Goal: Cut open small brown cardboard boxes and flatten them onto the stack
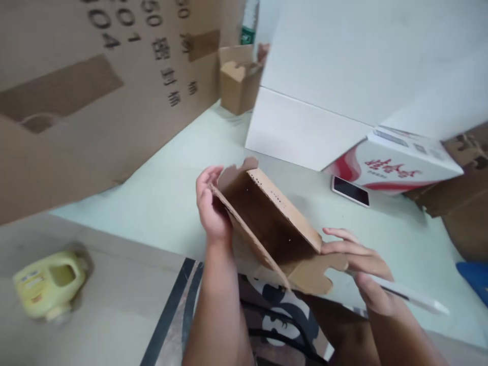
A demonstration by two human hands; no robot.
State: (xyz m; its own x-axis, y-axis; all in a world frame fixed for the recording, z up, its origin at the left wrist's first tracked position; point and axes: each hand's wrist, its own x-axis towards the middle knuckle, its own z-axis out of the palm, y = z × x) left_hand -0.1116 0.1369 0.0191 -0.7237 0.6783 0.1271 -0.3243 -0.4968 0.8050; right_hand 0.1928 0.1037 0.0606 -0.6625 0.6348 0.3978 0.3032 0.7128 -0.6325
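A small brown cardboard box (267, 223) is held tilted above the pale tabletop, its open top facing me and its flaps spread. My left hand (214, 208) grips the far left end, with the thumb over the rim. At the near right end, the fingers of my right hand (368, 269) lie against the box beside a notched end flap (320, 272). A slim white pen-like tool (415, 297) with a dark strip is pinched between the thumb and fingers of that same hand and points right. The inside of the box is shadowed; no contents show.
A large printed carton (114, 91) stands left, a big white box (305, 127) at the back right. Beyond are a red-and-white box (396, 162), a phone (351, 191) and another small cardboard box (236, 86). A yellow plastic container (49, 284) sits lower left.
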